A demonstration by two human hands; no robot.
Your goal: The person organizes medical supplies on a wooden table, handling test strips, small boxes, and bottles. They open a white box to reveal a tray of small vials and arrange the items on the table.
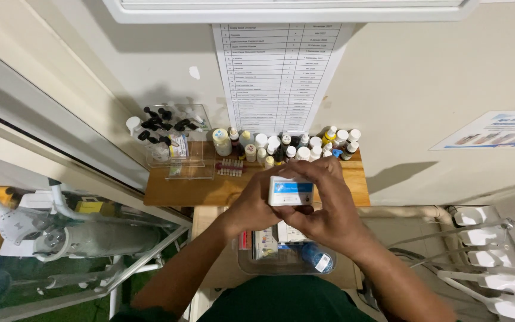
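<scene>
Both hands grip a small white box with a blue label (291,191) above the front edge of a wooden shelf (174,192). My left hand (250,206) clasps its left side. My right hand (328,206) wraps over its top and right side. Directly beneath the hands lies a clear plastic tray (251,267) holding small packets and a blue round object (318,257).
Several small bottles and vials (287,146) line the back of the shelf. A clear rack of black-tipped pieces (168,137) stands at the shelf's left end. A printed list (278,71) hangs on the wall. White dental-unit parts sit at right (490,250) and left (61,232).
</scene>
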